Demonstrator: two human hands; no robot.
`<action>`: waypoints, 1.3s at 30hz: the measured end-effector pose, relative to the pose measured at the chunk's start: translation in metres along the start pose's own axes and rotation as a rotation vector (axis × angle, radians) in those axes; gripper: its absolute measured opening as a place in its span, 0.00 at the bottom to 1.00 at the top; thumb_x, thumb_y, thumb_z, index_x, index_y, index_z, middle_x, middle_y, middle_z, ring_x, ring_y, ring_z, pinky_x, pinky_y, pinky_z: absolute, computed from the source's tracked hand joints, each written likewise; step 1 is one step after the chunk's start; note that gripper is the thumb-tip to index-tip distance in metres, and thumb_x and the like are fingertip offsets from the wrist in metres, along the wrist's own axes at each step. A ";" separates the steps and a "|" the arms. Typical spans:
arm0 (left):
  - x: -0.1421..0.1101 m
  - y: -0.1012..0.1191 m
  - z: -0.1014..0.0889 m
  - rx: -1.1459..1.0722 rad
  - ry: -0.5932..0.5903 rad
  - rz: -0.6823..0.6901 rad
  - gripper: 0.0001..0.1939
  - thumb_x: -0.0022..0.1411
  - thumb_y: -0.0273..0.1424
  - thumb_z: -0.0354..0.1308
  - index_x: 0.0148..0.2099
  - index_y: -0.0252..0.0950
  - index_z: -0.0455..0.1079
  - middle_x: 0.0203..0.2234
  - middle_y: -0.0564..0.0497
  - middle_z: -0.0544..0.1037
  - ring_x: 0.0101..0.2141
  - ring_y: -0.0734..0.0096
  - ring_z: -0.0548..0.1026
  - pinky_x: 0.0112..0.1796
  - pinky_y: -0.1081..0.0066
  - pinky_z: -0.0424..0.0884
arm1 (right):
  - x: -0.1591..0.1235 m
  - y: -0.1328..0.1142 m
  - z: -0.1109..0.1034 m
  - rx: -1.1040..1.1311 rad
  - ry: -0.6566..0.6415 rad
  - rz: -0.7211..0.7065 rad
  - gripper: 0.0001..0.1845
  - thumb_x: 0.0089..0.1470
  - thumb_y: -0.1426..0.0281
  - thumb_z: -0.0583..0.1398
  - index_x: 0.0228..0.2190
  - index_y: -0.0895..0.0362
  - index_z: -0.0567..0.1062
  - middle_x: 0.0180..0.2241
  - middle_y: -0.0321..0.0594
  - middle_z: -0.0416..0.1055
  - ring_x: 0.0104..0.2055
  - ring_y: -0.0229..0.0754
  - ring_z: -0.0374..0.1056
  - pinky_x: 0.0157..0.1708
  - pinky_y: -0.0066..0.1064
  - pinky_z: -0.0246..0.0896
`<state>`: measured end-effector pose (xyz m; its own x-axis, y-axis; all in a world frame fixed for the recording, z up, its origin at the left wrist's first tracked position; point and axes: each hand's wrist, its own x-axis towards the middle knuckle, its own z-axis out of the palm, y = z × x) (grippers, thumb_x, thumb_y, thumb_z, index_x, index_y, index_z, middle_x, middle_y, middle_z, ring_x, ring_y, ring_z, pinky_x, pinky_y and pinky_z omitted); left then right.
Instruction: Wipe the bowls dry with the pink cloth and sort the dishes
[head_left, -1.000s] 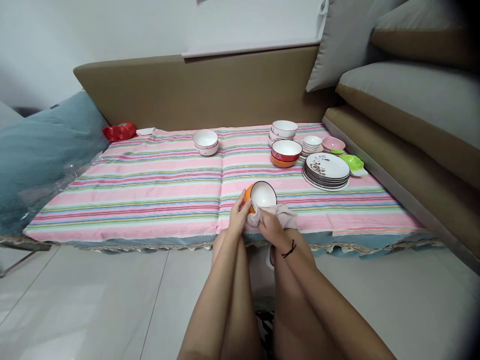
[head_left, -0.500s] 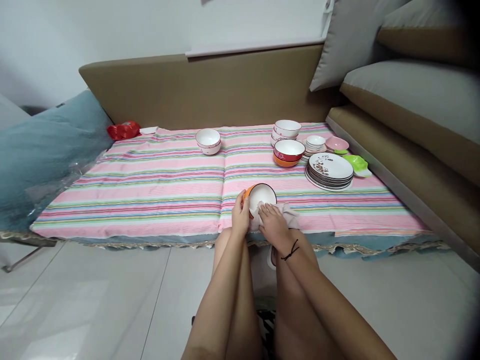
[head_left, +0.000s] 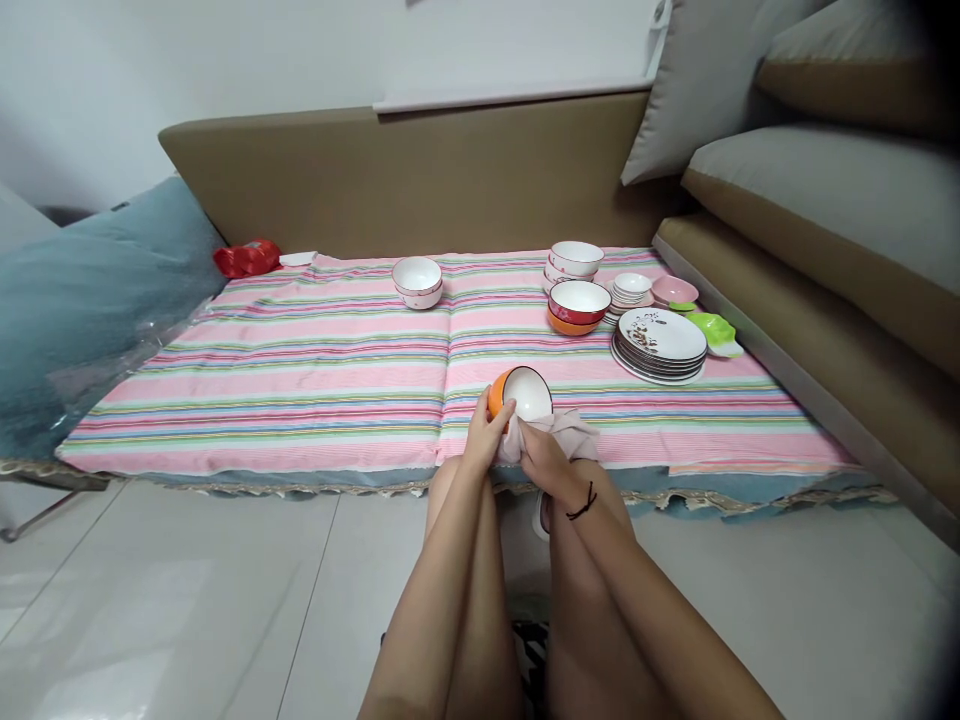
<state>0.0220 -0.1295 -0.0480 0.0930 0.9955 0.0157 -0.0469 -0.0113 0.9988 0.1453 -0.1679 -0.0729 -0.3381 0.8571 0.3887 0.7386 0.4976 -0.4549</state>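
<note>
An orange bowl with a white inside and dark rim is tilted above my lap, near the front edge of the striped cloth. My left hand grips its left side, thumb over the rim. My right hand is closed on a pale pinkish cloth at the bowl's lower right rim; part of the cloth hangs to the right. Behind the bowl, to the right, a red bowl sits in an orange bowl.
Stacked plates, small white dishes, a pink bowl and a green dish stand at right. White bowls are stacked at the back right and mid-back. A red package lies far left; cushions border the right.
My right hand has gone from lying flat with the cloth inside the bowl to pinching the cloth at its rim. My left thumb has shifted onto the rim.
</note>
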 end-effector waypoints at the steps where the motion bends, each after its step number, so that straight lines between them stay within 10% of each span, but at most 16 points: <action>1: 0.000 0.000 0.001 -0.008 0.024 -0.003 0.27 0.56 0.46 0.60 0.55 0.39 0.66 0.55 0.45 0.70 0.58 0.57 0.64 0.57 0.63 0.58 | 0.000 -0.001 0.001 0.029 0.002 -0.031 0.22 0.50 0.82 0.46 0.44 0.59 0.69 0.36 0.43 0.75 0.35 0.41 0.69 0.35 0.31 0.66; 11: 0.003 -0.001 0.001 -0.059 0.297 -0.127 0.35 0.54 0.48 0.62 0.57 0.35 0.57 0.26 0.56 0.67 0.29 0.72 0.70 0.35 0.71 0.66 | -0.010 -0.001 -0.010 -0.069 -0.068 -0.029 0.31 0.46 0.83 0.51 0.55 0.68 0.67 0.58 0.58 0.64 0.61 0.56 0.59 0.61 0.54 0.50; 16: 0.001 0.001 -0.001 -0.135 0.216 -0.111 0.37 0.51 0.46 0.65 0.57 0.34 0.56 0.32 0.51 0.72 0.33 0.71 0.72 0.36 0.70 0.67 | -0.007 -0.004 -0.007 -0.179 -0.044 0.166 0.26 0.51 0.83 0.51 0.52 0.68 0.70 0.59 0.59 0.62 0.61 0.56 0.59 0.62 0.51 0.49; 23: 0.001 -0.006 -0.003 -0.247 0.072 -0.120 0.32 0.45 0.42 0.69 0.52 0.38 0.66 0.47 0.43 0.74 0.47 0.61 0.73 0.49 0.63 0.67 | 0.003 0.003 -0.010 -0.047 0.025 0.204 0.14 0.49 0.80 0.51 0.33 0.62 0.75 0.29 0.50 0.76 0.31 0.49 0.72 0.35 0.37 0.66; 28: 0.001 -0.005 -0.002 -0.242 0.077 -0.174 0.30 0.48 0.42 0.67 0.53 0.38 0.69 0.42 0.46 0.77 0.42 0.64 0.74 0.46 0.63 0.68 | 0.005 0.000 -0.010 0.133 0.088 0.102 0.25 0.52 0.79 0.48 0.52 0.59 0.66 0.48 0.48 0.73 0.47 0.43 0.70 0.45 0.33 0.65; 34: 0.006 -0.006 -0.003 -0.225 0.197 -0.143 0.31 0.47 0.43 0.67 0.51 0.34 0.69 0.33 0.49 0.77 0.35 0.69 0.74 0.40 0.67 0.68 | 0.002 0.002 -0.010 0.085 -0.051 0.073 0.11 0.56 0.74 0.50 0.37 0.58 0.72 0.35 0.43 0.75 0.36 0.42 0.69 0.37 0.31 0.66; 39: 0.008 -0.003 -0.006 -0.185 0.198 -0.148 0.26 0.48 0.47 0.65 0.44 0.35 0.72 0.35 0.48 0.77 0.38 0.66 0.74 0.40 0.66 0.70 | 0.002 0.008 -0.017 -0.084 -0.090 0.105 0.20 0.52 0.77 0.53 0.47 0.64 0.72 0.51 0.54 0.72 0.54 0.52 0.65 0.58 0.45 0.53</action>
<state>0.0165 -0.1212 -0.0516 -0.0822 0.9842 -0.1570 -0.2292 0.1346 0.9640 0.1606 -0.1642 -0.0619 -0.3048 0.9140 0.2678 0.8172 0.3954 -0.4194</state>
